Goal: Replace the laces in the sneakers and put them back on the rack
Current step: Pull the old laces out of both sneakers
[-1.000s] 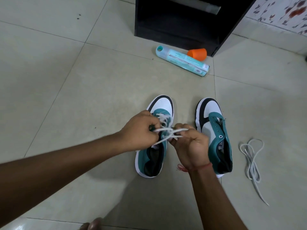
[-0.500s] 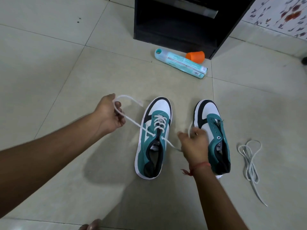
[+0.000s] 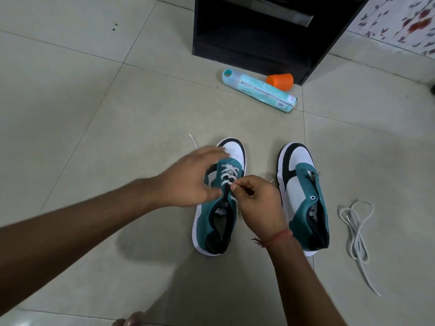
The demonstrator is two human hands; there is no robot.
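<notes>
Head view looks down on two teal sneakers standing side by side on the tiled floor [image 3: 94,142], in front of the black rack [image 3: 254,38]. The right hand [image 3: 261,205] pinches the white lace [image 3: 229,174] at an upper eyelet of the left sneaker [image 3: 219,217], fingers curled on it. The left hand [image 3: 190,177] hovers over the crossings with fingers spread and blurred; whether it holds a lace end I cannot tell.

To do this well, feed the tip cleanly through the next eyelet, pull both ends even, and keep the crossings flat before tightening.

The right sneaker [image 3: 303,191] has bare eyelets, and a spare lace [image 3: 356,231] lies loose beside it. The hands cover the eyelets being worked. One lace end [image 3: 193,140] shows beyond the left hand.
</notes>
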